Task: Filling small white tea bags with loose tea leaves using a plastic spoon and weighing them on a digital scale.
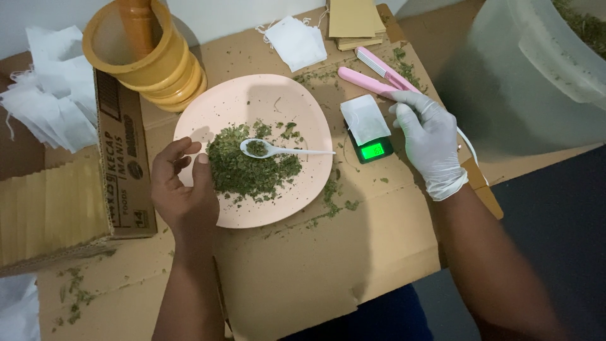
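Both forearms reach up from the near edge over one sheet of flattened cardboard [328,271]. At the left hand [184,189], bare, the fingers curl loosely over the near-left rim of one pink plate [278,101], thumb up, gripping nothing but resting on that rim. Just right of its fingertips lies one heap of green dried leaf [243,167], and on the heap one white spoon [278,149], bowl filled, handle pointing toward the right hand. The right hand [432,142], in a white glove, reaches forward with fingers partly bent, their tips on the near end of one pink sealer [372,79]; whether it grips that handle I cannot tell. Just left of this hand sits one small scale [374,150] with a green lit display, carrying one white filter bag [365,118]. Beyond the left hand stands one yellow mortar [148,63] with its pestle; left of it, one box [69,202] of tan envelopes and a heap of white bags [53,95].
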